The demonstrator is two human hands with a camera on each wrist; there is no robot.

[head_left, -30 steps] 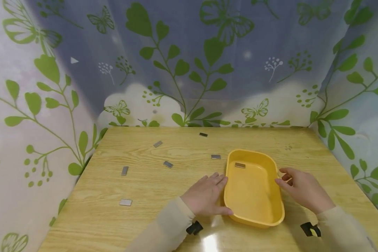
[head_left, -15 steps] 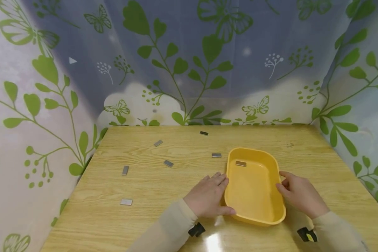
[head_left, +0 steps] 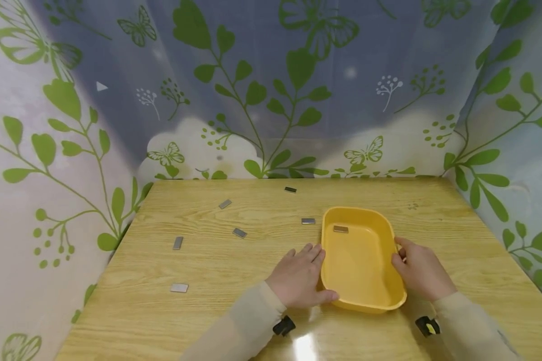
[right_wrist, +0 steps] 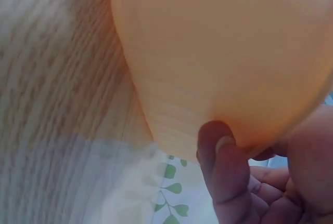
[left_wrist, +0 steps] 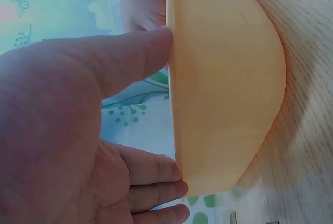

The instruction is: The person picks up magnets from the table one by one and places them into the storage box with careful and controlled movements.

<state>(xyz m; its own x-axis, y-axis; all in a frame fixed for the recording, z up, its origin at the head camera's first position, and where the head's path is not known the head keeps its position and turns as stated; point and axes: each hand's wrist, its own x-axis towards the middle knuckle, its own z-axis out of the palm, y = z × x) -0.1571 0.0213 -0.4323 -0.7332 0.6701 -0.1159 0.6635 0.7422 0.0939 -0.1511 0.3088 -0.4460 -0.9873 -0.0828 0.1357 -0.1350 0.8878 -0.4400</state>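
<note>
Yellow and open-topped, a basin (head_left: 359, 268) sits right of centre on the wood-grain table (head_left: 226, 321), with 1 small brownish bar (head_left: 341, 229) lying inside near its far end. The left hand (head_left: 298, 278) is spread wide, fingers nearly straight, their tips touching the basin's left rim while the thumb lies at the near left corner; it touches without gripping. The right hand (head_left: 424, 269) is partly closed, its bent fingers and thumb holding the right rim.

6 more bars lie apart on the table: 1 dark bar (head_left: 290, 189) near the far edge, 1 grey bar (head_left: 308, 220) just beside the basin, and 4 farther left. Behind hangs a curtain (head_left: 235, 95) printed with green leaves and butterflies.
</note>
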